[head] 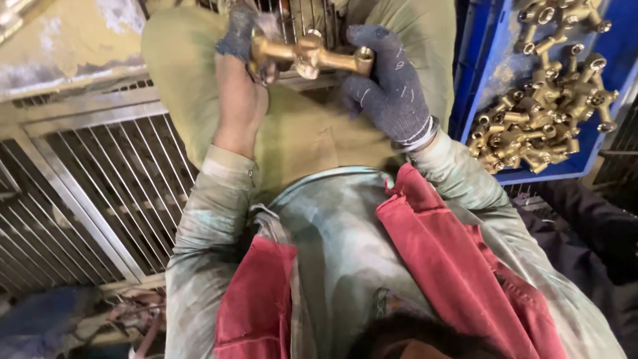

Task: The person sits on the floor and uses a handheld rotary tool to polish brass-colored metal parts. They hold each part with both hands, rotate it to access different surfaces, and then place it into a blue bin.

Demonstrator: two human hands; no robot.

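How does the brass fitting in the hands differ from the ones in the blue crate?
1. The held brass fitting is a single piece; the crate fittings lie piled and tangled together.
2. The held one is lifted, gripped at its ends by the left hand and right hand; the others rest untouched in the blue crate.
3. The held one lies roughly level; the piled ones point every way.

Shared: brass colour, similar tubular branched shape.

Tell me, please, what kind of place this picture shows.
Probably a metal workshop or small factory. Both gloved hands, left hand and right hand, hold a branched brass pipe fitting. A blue plastic crate holds many similar brass fittings, beside a grimy metal grille.
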